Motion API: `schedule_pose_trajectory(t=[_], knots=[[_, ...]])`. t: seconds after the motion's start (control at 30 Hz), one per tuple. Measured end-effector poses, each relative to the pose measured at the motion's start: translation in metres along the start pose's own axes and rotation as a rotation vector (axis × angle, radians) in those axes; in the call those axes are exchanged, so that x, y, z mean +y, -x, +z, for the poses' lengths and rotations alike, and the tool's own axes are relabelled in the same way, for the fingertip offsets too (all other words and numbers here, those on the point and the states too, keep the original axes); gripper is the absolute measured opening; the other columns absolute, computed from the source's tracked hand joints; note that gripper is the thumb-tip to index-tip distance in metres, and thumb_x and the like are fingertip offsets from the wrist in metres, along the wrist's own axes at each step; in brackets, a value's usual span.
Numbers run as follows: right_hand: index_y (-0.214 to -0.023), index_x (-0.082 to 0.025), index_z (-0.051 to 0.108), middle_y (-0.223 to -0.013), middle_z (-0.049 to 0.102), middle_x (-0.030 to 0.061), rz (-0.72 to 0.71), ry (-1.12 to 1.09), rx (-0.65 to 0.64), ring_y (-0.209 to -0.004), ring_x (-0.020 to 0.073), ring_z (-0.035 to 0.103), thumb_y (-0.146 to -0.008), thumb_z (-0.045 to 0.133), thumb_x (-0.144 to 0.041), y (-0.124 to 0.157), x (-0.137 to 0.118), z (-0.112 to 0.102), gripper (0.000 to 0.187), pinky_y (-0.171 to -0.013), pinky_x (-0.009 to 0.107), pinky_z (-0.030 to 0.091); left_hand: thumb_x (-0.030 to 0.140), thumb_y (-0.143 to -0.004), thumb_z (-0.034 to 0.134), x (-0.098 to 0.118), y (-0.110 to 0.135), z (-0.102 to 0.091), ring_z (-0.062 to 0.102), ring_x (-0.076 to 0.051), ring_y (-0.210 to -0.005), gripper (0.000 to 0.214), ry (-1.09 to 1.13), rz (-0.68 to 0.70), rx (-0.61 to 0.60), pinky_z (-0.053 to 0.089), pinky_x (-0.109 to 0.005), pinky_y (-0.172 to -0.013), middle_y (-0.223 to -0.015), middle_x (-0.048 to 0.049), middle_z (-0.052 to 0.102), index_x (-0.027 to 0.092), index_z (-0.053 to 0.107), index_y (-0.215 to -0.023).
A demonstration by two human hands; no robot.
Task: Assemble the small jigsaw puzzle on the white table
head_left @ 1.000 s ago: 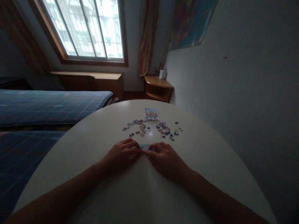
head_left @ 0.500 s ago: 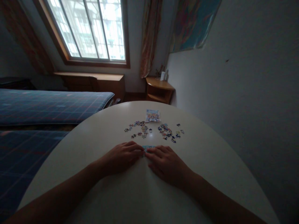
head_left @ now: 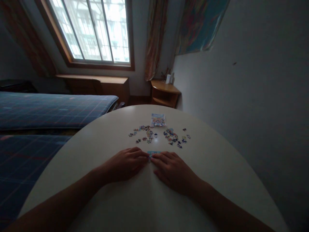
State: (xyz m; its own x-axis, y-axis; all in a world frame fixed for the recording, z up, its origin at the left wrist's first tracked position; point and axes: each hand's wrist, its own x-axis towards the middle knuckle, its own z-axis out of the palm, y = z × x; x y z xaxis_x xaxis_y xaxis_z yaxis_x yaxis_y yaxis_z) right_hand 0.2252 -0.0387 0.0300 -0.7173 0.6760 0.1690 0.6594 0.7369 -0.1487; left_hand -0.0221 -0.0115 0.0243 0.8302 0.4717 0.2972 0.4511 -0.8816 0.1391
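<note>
A small strip of joined jigsaw puzzle pieces [head_left: 153, 152], light blue along its far edge, lies on the round white table [head_left: 116, 206] between my hands. My left hand [head_left: 131, 162] is closed, its fingertips against the strip's left side. From the right, my right hand [head_left: 170, 167] has its fingers close together and bent over the strip's near part, gripping it against the table. The fingers cover much of the strip, so its near edge is hidden. Beyond the hands lie loose jigsaw pieces in a left group [head_left: 149, 133] and a right group [head_left: 172, 136].
Behind the loose pieces sits a small printed packet [head_left: 158, 120]. A single piece [head_left: 155, 135] lies between the groups. To the left is a bed with a blue plaid mattress [head_left: 53, 111]; a wooden corner shelf [head_left: 165, 86] stands past the table, and a wall [head_left: 253, 96] runs along the right.
</note>
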Motion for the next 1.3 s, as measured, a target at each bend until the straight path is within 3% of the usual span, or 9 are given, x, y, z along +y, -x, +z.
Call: schedule_pose_trajectory(t=[0.97,1.13,1.3], knots=[[-0.133,-0.019,0.053,-0.138,0.058,0.0103,0.018,-0.027,-0.018,-0.124,0.0278,0.051,-0.095,0.055,-0.038,0.001,-0.001,-0.002,0.043,-0.104,0.046,0.039,0.015,-0.099,0.049,0.002,-0.004,-0.002,0.061,-0.021,-0.107,0.024,0.01,-0.015,-0.014,0.054,-0.037,-0.093,-0.121,-0.0063,0.068,0.018,0.062,-0.118],[-0.126,-0.019,0.058,-0.13,0.063,0.0102,0.049,-0.073,0.016,-0.119,0.0274,0.054,-0.09,0.064,-0.038,-0.003,0.0,-0.002,0.041,-0.101,0.044,0.041,0.017,-0.095,0.055,0.001,0.001,-0.001,0.059,-0.022,-0.111,0.028,0.018,-0.029,-0.036,0.052,-0.038,-0.096,-0.126,-0.0062,0.064,0.021,0.06,-0.122],[-0.106,-0.02,0.07,-0.103,0.073,0.0059,0.126,-0.121,0.003,-0.095,0.0199,0.065,-0.093,0.058,-0.029,-0.027,0.008,-0.011,0.019,-0.088,0.034,0.045,0.015,-0.092,0.056,-0.002,0.003,0.001,0.059,-0.022,-0.113,0.031,0.029,-0.015,-0.04,0.052,-0.039,-0.096,-0.128,-0.0054,0.064,0.022,0.059,-0.123]])
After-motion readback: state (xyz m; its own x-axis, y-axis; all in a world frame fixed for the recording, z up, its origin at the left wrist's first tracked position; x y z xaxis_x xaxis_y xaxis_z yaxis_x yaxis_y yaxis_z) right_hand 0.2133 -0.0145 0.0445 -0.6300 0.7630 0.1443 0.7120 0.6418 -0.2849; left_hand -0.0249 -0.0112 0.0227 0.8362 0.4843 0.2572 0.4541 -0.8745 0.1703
